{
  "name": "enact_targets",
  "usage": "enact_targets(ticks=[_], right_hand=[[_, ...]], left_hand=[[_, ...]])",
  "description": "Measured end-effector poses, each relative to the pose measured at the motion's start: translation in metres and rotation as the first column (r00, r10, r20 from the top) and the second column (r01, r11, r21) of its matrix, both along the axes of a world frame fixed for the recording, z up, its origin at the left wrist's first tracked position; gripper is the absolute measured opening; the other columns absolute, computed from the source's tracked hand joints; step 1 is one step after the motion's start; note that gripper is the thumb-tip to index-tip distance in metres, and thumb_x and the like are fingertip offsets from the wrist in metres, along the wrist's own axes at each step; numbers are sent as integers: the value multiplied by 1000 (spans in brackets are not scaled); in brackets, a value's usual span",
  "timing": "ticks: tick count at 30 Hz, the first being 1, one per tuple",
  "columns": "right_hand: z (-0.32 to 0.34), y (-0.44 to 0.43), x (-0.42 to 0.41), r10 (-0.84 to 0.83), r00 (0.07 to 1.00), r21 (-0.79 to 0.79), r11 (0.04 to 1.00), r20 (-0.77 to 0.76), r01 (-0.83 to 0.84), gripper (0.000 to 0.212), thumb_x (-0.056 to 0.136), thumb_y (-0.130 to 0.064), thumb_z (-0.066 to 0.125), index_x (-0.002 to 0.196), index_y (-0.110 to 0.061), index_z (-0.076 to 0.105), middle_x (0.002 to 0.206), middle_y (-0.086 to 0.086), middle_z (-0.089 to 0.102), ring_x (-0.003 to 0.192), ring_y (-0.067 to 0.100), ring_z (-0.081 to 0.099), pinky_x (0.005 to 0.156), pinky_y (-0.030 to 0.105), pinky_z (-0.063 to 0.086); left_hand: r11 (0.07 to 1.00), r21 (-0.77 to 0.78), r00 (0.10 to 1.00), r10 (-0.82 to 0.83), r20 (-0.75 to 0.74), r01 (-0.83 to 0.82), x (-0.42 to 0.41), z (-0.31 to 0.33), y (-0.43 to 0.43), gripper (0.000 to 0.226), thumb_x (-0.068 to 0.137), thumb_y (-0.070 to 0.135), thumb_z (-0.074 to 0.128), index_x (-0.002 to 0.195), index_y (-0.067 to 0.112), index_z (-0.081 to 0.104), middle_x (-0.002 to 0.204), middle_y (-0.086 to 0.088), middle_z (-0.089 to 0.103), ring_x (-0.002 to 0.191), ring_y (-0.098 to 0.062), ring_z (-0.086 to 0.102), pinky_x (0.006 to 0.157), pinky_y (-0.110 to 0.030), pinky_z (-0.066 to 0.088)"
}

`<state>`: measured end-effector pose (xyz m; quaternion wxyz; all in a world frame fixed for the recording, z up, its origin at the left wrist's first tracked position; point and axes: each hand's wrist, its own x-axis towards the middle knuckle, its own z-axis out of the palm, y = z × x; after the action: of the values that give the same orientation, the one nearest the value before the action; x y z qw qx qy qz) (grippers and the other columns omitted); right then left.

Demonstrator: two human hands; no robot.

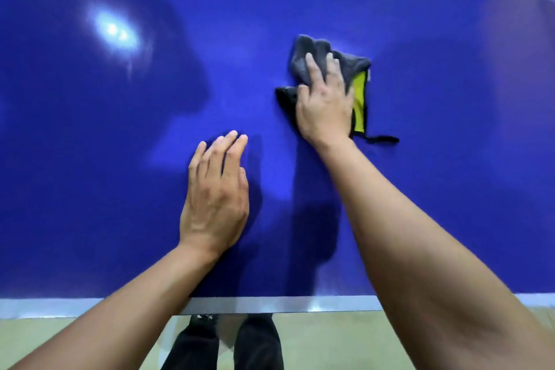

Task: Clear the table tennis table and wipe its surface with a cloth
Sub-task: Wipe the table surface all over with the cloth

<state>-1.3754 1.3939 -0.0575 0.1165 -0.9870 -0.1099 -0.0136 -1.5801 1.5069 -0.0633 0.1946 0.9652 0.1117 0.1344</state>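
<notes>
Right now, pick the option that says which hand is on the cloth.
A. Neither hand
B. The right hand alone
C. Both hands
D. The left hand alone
B: the right hand presses down on the grey and yellow cloth, while the left hand is spread with straight fingers over bare blue table tennis table, apart from the cloth.

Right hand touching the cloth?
Touching. Head view: the right hand lies flat on the grey cloth, covering its middle, with no gap between them.
</notes>
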Motion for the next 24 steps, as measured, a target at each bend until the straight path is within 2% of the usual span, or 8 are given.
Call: enact_targets(ticks=[4, 7, 9, 12, 14, 17, 20, 24], right_hand=[[-2, 93, -60, 372, 927, 32, 928, -45, -371, 60, 99, -41, 40, 159, -40, 30, 171, -2, 17, 157, 11, 11, 126, 48, 6], [2, 101, -77, 489, 867, 78, 872, -89, -484, 57, 101, -41, 39, 158, -42, 32, 170, -5, 19, 157, 9, 11, 127, 45, 2], [8, 88, -79, 482, 871, 86, 876, -97, -475, 56, 102, -41, 39, 158, -42, 32, 170, -6, 19, 157, 8, 11, 127, 43, 4], [9, 40, -76, 378, 922, 109, 923, -83, -369, 56, 102, -38, 40, 158, -40, 32, 170, -6, 20, 157, 9, 12, 127, 41, 6], [9, -25, -72, 245, 967, 117, 965, -72, -236, 57, 102, -35, 41, 158, -38, 33, 170, -4, 20, 157, 10, 13, 127, 41, 6], [12, -148, -67, 7, 997, 57, 998, -71, -3, 56, 103, -33, 40, 158, -34, 35, 169, 1, 23, 156, 14, 17, 128, 44, 2], [12, -241, -72, -232, 971, 58, 970, -61, 235, 57, 102, -35, 37, 159, -26, 36, 168, 9, 25, 156, 22, 20, 127, 45, 7], [12, -234, -82, -402, 913, 64, 911, -72, 407, 58, 103, -33, 36, 160, -26, 31, 170, 11, 19, 157, 24, 15, 125, 52, 13]], left_hand=[[956, -289, 982, 100, 160, -50, -19, 20, 4, 36, 92, -2, 44, 124, 4, 58, 126, -11, 59, 116, -30, 53, 104, -45, 41], [960, -270, 975, 128, 183, -75, -67, 31, 6, 31, 93, 3, 45, 122, 7, 55, 121, -6, 57, 110, -25, 51, 101, -27, 33], [971, -225, 989, 102, 106, -76, -103, 31, 2, 34, 94, 12, 45, 126, 8, 53, 128, -8, 56, 118, -29, 51, 105, -32, 32], [989, -87, 992, 119, -36, -122, -145, 17, -5, 44, 93, 20, 43, 133, 5, 53, 140, -13, 52, 128, -38, 49, 110, -49, 33], [993, -1, 989, 122, -85, -122, -161, 5, -8, 49, 95, 23, 40, 138, 3, 50, 148, -15, 46, 136, -40, 43, 115, -55, 30], [991, 80, 988, 119, -94, -111, -171, -8, -10, 52, 99, 24, 34, 146, 4, 43, 157, -14, 38, 147, -36, 32, 122, -51, 21], [985, 128, 988, 131, -85, -119, -171, -16, -12, 52, 101, 24, 32, 149, 5, 40, 159, -13, 35, 149, -33, 29, 123, -49, 19], [984, 156, 989, 104, -101, -87, -172, -17, -8, 51, 103, 24, 30, 149, 5, 39, 159, -15, 34, 149, -34, 28, 124, -49, 19]])
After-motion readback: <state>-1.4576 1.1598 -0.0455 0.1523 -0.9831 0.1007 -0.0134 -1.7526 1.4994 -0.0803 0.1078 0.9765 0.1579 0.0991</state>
